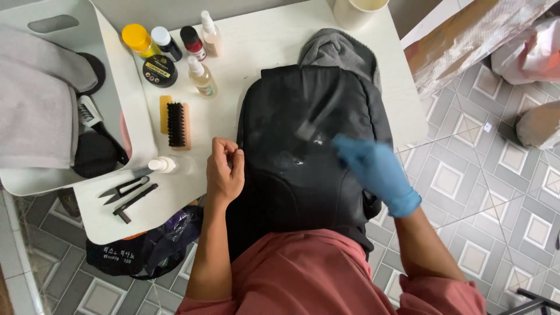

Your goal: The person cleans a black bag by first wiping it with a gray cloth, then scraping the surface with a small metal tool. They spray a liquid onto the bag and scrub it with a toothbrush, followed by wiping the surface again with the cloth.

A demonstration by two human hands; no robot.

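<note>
A black backpack (303, 175) lies flat on a white table (262, 46), hanging over its near edge toward me. My left hand (224, 172), bare and with fingers curled shut, rests on the backpack's left edge. My right hand (373, 169) wears a blue glove and holds a brush (318, 119), motion-blurred, against the backpack's upper middle. Whitish smears show on the black surface near the brush. A grey cloth (338, 49) lies under the backpack's far end.
Several bottles and a round tin (158, 70) stand at the table's far left. A wooden brush (175, 123), a white spray bottle (163, 165), scissors (123, 188) and a black tool lie left of the backpack. A white tray (134, 116) holds grey cloth. Bags sit on the tiled floor.
</note>
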